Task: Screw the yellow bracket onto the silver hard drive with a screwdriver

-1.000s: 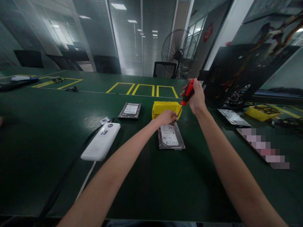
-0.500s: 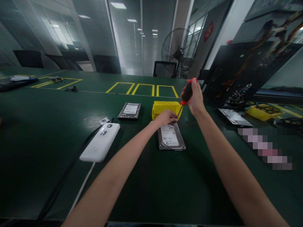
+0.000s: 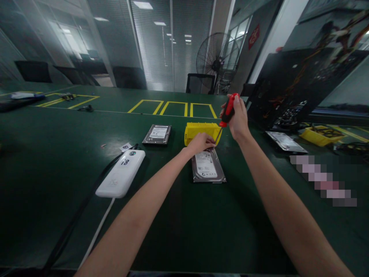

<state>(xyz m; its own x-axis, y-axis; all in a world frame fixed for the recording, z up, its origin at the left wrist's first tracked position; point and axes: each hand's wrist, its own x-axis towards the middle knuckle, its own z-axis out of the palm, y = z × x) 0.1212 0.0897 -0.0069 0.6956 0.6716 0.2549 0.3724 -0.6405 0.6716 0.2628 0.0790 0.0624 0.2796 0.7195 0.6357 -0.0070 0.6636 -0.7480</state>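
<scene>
Here, your right hand (image 3: 239, 121) clenches a screwdriver (image 3: 228, 111) | left hand (image 3: 201, 143) bunched, hold unclear | hard drive (image 3: 206, 165) in from near edge of desk (image 3: 201, 231)

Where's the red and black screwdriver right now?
In the head view, the screwdriver is right of centre, in the right hand, slanting down by the yellow bin toward the left hand at the far end of the nearest hard drive.
</scene>
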